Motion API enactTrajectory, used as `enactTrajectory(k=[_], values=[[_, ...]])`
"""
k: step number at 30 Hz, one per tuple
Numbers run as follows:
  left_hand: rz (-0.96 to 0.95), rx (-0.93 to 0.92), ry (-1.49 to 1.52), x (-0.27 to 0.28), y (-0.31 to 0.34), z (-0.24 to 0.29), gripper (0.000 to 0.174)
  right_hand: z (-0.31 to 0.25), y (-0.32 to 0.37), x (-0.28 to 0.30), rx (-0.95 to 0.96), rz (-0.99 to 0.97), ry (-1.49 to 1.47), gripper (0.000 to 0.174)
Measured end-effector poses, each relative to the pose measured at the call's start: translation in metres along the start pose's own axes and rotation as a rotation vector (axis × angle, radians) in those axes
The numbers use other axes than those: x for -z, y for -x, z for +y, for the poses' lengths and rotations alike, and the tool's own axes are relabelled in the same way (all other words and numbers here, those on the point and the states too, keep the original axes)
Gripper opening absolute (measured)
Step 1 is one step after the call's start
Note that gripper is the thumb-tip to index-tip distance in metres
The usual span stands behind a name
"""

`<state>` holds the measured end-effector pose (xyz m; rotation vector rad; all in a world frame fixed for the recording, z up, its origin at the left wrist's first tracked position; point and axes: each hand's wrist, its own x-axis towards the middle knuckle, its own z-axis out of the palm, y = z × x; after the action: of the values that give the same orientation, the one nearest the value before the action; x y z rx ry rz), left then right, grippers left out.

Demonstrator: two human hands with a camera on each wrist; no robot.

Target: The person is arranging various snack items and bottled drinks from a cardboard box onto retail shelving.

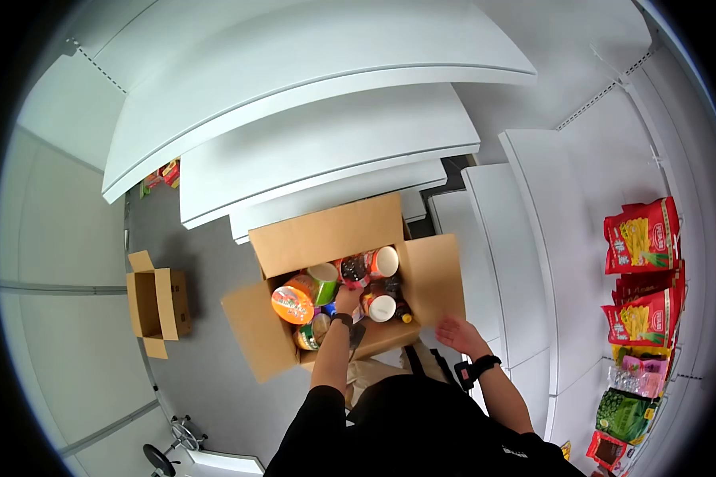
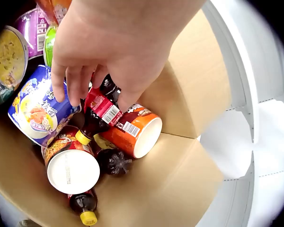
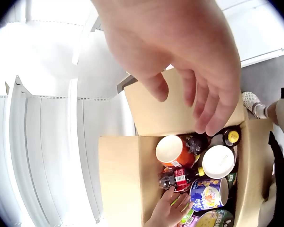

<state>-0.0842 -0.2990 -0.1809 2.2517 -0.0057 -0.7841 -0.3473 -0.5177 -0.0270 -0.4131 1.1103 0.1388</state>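
Observation:
My left hand (image 1: pixel 348 302) reaches down into a cardboard box (image 1: pixel 326 234). In the left wrist view the left hand (image 2: pixel 113 52) has its fingers apart and loosely bent over a dark bottle with a red label (image 2: pixel 103 106); whether it touches the bottle is unclear. Beside the bottle lie a blue noodle cup (image 2: pixel 38 111) and an orange cup (image 2: pixel 132 135) on its side. A white-bottomed cup (image 2: pixel 73 171) is nearby. My right hand (image 1: pixel 460 334) is outside the box by its right flap (image 1: pixel 433 278); in the right wrist view, this hand (image 3: pixel 180 52) is empty, fingers loosely bent.
White shelves (image 1: pixel 334 135) stand beyond the box, with more shelving (image 1: pixel 525 262) at the right. Red snack bags (image 1: pixel 643 238) hang at the far right. A smaller open box (image 1: pixel 173 302) sits on the grey floor (image 1: pixel 223 342) at the left, above a wheeled stool base (image 1: pixel 187 433).

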Motion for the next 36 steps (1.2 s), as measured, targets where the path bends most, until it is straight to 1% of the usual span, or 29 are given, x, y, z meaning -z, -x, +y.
enactTrajectory(k=[1, 3, 4, 5, 7, 9, 10, 11, 12, 13, 14, 15, 17, 18, 19, 21, 24, 25, 27, 30, 31, 33, 35, 36], values=[[-0.066, 0.051, 0.019, -0.006, -0.012, -0.005, 0.058, -0.006, 0.004, 0.003, 0.003, 0.014, 0.015, 0.026], [0.049, -0.013, 0.05, -0.025, -0.027, -0.014, 0.058, -0.018, 0.01, 0.013, 0.001, 0.043, 0.001, 0.026], [0.04, 0.017, 0.087, -0.011, -0.015, 0.013, 0.059, -0.022, 0.011, 0.021, 0.001, 0.045, -0.013, 0.025], [0.058, 0.061, 0.137, -0.01, -0.014, 0.018, 0.063, -0.027, 0.014, 0.028, 0.004, 0.044, -0.026, 0.025], [0.035, 0.077, 0.036, -0.035, -0.05, -0.019, 0.065, -0.035, 0.015, 0.038, 0.003, 0.072, -0.043, 0.024], [0.156, 0.02, -0.018, -0.041, -0.058, -0.025, 0.05, -0.038, 0.008, 0.057, -0.002, 0.092, -0.057, 0.025], [0.097, 0.065, 0.004, -0.04, -0.063, -0.026, 0.051, -0.041, 0.006, 0.062, -0.011, 0.092, -0.064, 0.025], [0.119, 0.054, 0.005, -0.043, -0.066, -0.025, 0.051, -0.043, 0.007, 0.063, -0.011, 0.116, -0.068, 0.027], [0.128, 0.079, 0.072, -0.052, -0.074, -0.032, 0.051, -0.044, 0.007, 0.065, -0.001, 0.116, -0.059, 0.028], [-0.06, 0.287, 0.145, -0.041, -0.072, -0.016, 0.077, -0.047, 0.008, 0.064, 0.009, 0.115, -0.052, 0.029], [0.023, 0.361, 0.038, -0.039, -0.069, 0.004, 0.083, -0.05, 0.01, 0.064, 0.005, 0.114, -0.063, 0.03], [0.109, 0.438, -0.071, -0.042, -0.068, 0.012, 0.089, -0.052, 0.012, 0.062, 0.001, 0.098, -0.072, 0.032], [0.098, 0.507, -0.194, -0.044, -0.067, 0.03, 0.097, -0.054, 0.015, 0.06, 0.0, 0.084, -0.076, 0.033], [0.21, 0.576, -0.262, -0.051, -0.065, 0.04, 0.097, -0.054, 0.018, 0.058, 0.001, 0.1, -0.042, 0.033], [0.192, 0.572, -0.294, -0.049, -0.064, 0.044, 0.097, -0.056, 0.019, 0.053, 0.0, 0.115, -0.005, 0.033], [0.267, 0.619, -0.273, -0.045, -0.05, 0.064, 0.093, -0.059, 0.024, 0.049, -0.017, 0.134, -0.012, 0.033], [0.316, 0.599, -0.271, -0.044, -0.043, 0.069, 0.09, -0.058, 0.019, 0.053, -0.025, 0.125, -0.034, 0.033], [0.322, 0.579, -0.24, -0.042, -0.04, 0.071, 0.088, -0.059, 0.021, 0.054, -0.028, 0.078, -0.028, 0.033], [0.319, 0.525, -0.246, -0.042, -0.036, 0.068, 0.084, -0.06, 0.025, 0.051, -0.02, 0.104, -0.011, 0.033], [0.362, 0.455, -0.172, -0.042, -0.031, 0.058, 0.08, -0.061, 0.029, 0.042, -0.007, 0.143, 0.004, 0.024], [0.38, 0.433, -0.158, -0.041, -0.027, 0.058, 0.079, -0.062, 0.027, 0.041, -0.012, 0.13, 0.011, 0.026], [0.348, 0.389, -0.111, -0.038, -0.018, 0.059, 0.08, -0.06, 0.026, 0.04, -0.024, 0.103, 0.022, 0.031], [0.292, 0.349, -0.072, -0.029, -0.01, 0.059, 0.081, -0.058, 0.02, 0.038, -0.039, 0.077, 0.027, 0.028], [0.25, 0.296, -0.045, -0.024, -0.007, 0.058, 0.08, -0.056, 0.017, 0.035, -0.047, 0.062, 0.029, 0.027]])
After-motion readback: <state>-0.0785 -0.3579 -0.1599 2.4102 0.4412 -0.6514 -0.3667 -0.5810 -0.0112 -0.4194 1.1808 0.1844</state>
